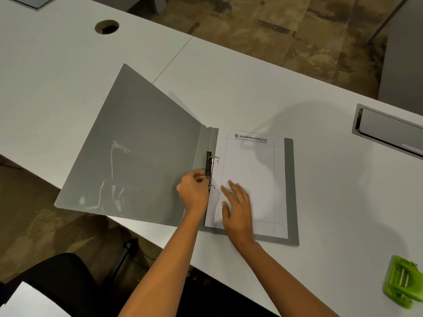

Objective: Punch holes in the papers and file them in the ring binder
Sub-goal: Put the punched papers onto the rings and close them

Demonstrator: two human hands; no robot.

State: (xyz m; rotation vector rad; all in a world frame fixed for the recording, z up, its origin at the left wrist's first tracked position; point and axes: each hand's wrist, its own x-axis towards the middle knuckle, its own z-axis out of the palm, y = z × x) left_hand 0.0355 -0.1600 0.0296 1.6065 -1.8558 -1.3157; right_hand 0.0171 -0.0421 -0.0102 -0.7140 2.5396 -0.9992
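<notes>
1. You are looking down at a white desk [251, 92]. A grey ring binder [142, 156] lies open on it, front cover folded out to your left and hanging slightly past the desk edge.
2. A sheet of letterhead paper [251, 179] lies on the binder's right half, its left margin threaded on the two metal rings [213, 172].
3. Your left hand [194, 191] rests at the black ring mechanism, fingers curled and pinched on its bar, between the two rings.
4. Your right hand [238, 207] lies flat on the paper, fingers spread and grasping nothing, just right of the lower ring.
5. A green hole punch [402, 282] sits well apart, at the desk's near right corner, untouched.
6. Judging from this, punching is done for this sheet and it is filed. The rings look closed or nearly so, though they are too small to be sure. Closing the cover remains.
</notes>
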